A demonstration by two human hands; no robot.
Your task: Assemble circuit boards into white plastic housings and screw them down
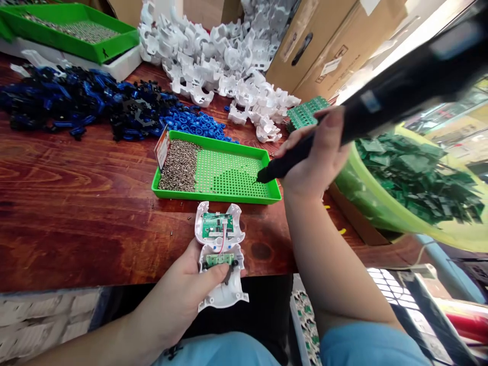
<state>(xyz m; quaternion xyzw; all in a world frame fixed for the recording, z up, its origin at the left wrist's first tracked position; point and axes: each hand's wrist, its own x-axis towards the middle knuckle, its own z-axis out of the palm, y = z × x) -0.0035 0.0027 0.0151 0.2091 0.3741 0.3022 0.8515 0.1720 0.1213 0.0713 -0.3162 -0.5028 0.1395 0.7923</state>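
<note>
My left hand (179, 300) grips a white plastic housing (221, 254) at the table's front edge, thumb pressed on its lower part. Two small green circuit boards (217, 225) joined by a red wire lie inside the housing. My right hand (316, 152) is wrapped round a black electric screwdriver (381, 96). Its tip (254, 182) touches the perforated floor of a green tray (232, 175) just behind the housing. A heap of small metal screws (178, 165) fills the tray's left end.
Blue and black plastic parts (76, 107) lie at the back left, a pile of white housings (229, 56) behind the tray. A yellow-green basin of green circuit boards (412, 183) stands at the right. Cardboard boxes (324, 40) and another green screw tray (72, 30) sit at the back.
</note>
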